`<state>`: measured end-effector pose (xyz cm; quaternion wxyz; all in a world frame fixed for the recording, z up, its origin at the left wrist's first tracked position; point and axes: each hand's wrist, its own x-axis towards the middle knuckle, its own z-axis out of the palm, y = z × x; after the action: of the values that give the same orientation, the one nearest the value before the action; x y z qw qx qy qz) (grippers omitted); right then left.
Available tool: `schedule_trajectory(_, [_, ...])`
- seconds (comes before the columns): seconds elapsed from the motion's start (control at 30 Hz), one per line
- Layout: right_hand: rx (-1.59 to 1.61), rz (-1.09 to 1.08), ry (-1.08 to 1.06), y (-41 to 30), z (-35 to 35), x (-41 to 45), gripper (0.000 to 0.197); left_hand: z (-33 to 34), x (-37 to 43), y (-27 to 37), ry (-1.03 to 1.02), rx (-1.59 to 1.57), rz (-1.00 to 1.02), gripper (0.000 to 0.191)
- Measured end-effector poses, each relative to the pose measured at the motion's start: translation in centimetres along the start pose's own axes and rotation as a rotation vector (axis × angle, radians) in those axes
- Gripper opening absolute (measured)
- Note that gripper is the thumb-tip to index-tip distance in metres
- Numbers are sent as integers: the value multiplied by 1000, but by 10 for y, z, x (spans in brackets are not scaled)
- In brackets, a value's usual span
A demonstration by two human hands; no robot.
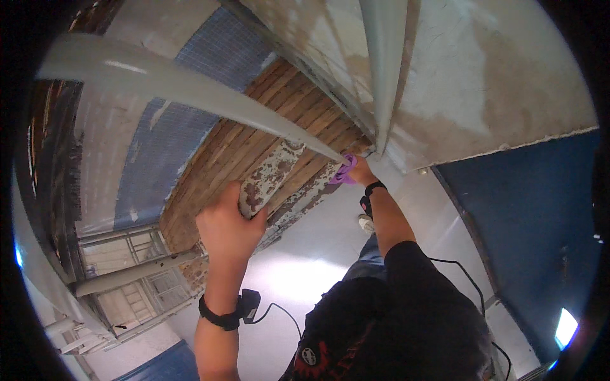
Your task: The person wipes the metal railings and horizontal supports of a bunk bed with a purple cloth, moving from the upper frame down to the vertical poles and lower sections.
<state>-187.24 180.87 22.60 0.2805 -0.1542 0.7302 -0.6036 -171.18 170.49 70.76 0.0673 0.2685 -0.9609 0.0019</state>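
My right hand [361, 170] presses a purple cloth [345, 172] around the lower end of a grey metal pole [248, 110]. The pole runs from the upper left toward that hand. My left hand [228, 220] grips the near end of a flat bar [271, 178] with chipped, rust-spotted pale paint. Beneath the bar lie brown wooden slats [281, 109], edged by a second peeling rail [307, 195]. Some of the left hand's fingers are hidden behind the bar.
Another grey post [381, 71] stands by a stained wall [457, 85] with a dark blue lower part [533, 200]. A metal frame with bars [136, 276] is at lower left. Black cables [469, 278] hang from my wrist straps. The pale floor [305, 252] reflects light.
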Motion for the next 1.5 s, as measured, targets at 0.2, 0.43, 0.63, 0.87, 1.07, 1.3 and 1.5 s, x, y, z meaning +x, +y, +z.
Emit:
schedule_trajectory(0.2, [-321, 15, -44, -9, -30, 4, 45, 5, 8, 10, 50, 10, 77, 43])
schedule_trajectory(0.43, [-409, -71, 88, -78, -25, -17, 60, -1, 7, 12, -6, 25, -5, 38])
schedule_trajectory(0.63, [-391, -49, 114, -144, -28, -36, 54, -3, 6, 12, 21, 22, -3, 38])
schedule_trajectory(0.87, [-296, 33, 126, -169, -28, -48, 59, -3, 2, 15, 23, 49, -58, 39])
schedule_trajectory(1.07, [-393, -15, 154, -122, -24, -29, 53, -1, 4, 20, 63, 68, -20, 38])
schedule_trajectory(1.3, [-377, 97, 151, -73, -5, -23, 46, 0, 1, 12, 91, 95, 4, 36])
schedule_trajectory(1.5, [-378, 164, 403, -21, 0, -11, 31, 3, 7, 20, 80, 82, 19, 37])
